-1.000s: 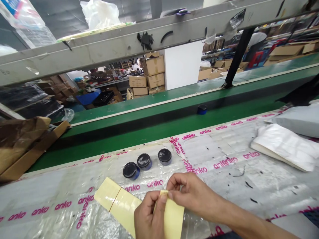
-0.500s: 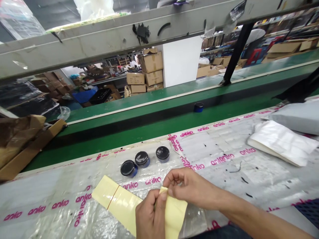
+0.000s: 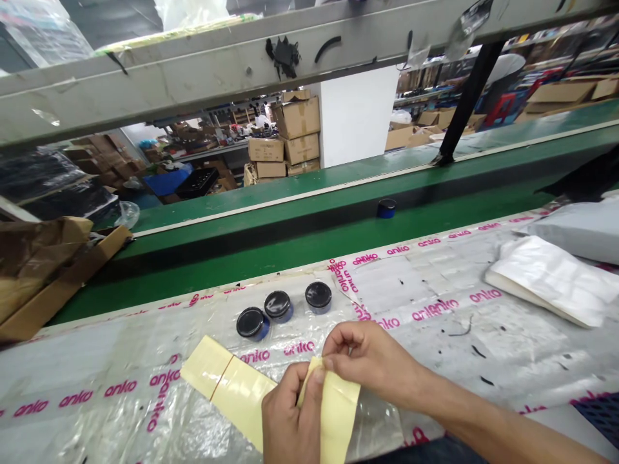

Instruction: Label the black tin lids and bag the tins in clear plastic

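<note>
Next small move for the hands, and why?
Probably a gentle pull with the right hand, away from the left hand: the left pinches the yellow sheet while the right's thumb and finger meet at its upper edge, so the left can likely steady it.

Left hand [image 3: 293, 415] and right hand [image 3: 365, 357] pinching yellow sheet [image 3: 337, 412], three round containers [image 3: 278, 305] beyond

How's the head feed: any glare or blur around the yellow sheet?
Head view: glare streaks the plastic cover; pale reflections mark the black lids; the yellow sheet, left hand and right hand look fairly sharp. Head view, farther back: a dark, shadow-like band crosses the green belt; cardboard boxes look softer.
</note>
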Demonstrator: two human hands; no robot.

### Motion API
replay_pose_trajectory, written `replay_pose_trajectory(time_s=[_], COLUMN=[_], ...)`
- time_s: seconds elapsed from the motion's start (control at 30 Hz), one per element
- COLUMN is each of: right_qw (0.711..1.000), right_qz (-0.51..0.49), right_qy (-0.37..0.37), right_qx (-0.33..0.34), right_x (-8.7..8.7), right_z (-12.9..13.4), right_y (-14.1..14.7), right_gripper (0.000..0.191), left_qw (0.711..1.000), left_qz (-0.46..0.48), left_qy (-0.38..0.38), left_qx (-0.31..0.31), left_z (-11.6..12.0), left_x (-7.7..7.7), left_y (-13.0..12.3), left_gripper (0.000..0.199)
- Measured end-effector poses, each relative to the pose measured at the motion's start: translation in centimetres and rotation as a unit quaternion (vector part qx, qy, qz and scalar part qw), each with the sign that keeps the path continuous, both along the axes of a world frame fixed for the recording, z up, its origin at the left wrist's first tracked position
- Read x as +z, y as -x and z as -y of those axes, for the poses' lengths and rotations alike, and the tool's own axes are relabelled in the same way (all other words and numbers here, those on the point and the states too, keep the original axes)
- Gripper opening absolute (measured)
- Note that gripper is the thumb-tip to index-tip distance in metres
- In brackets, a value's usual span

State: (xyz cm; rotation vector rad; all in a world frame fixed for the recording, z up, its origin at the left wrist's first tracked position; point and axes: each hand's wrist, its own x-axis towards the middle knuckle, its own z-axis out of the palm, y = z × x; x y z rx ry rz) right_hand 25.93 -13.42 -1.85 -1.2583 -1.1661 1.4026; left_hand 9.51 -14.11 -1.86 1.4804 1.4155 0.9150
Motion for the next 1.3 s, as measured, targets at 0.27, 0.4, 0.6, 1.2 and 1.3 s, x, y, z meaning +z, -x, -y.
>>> replay_pose_trajectory(time_s=[0.27,0.4,0.6,1.2,1.3], right_qw=[0.996,0.996,0.990,0.991,0.991], right_qz=[-0.049,0.021,0.073,0.086,0.094], right_qy=[0.068,0.030,0.040,0.016,0.006], right_qx=[0.036,0.086,0.117,0.103,0.091], right_x=[0.6,1.3,2.0,1.8,1.9], right_z=[-0.3,-0.2,-0.4,-0.4,-0.5], right_y=[-0.6,-1.2,-1.5,-1.3,-1.3], right_gripper=[0.012,0.009,0.012,0.012,0.013], left_qw=[0.997,0.996,0.997,0.994,0.992], left_qz=[0.029,0.018,-0.022,-0.032,-0.023], left_qy=[0.066,0.066,0.048,0.075,0.093], left_qx=[-0.041,-0.053,-0.060,-0.075,-0.085], left_z=[-0.4,-0.5,-0.4,-0.5,-0.5], left_x=[-0.2,-0.6,-0.8,0.1,0.1], left_y=[0.3,0.4,0.4,0.2,0.2], left_gripper=[0.035,0.034,0.033,0.024,0.029])
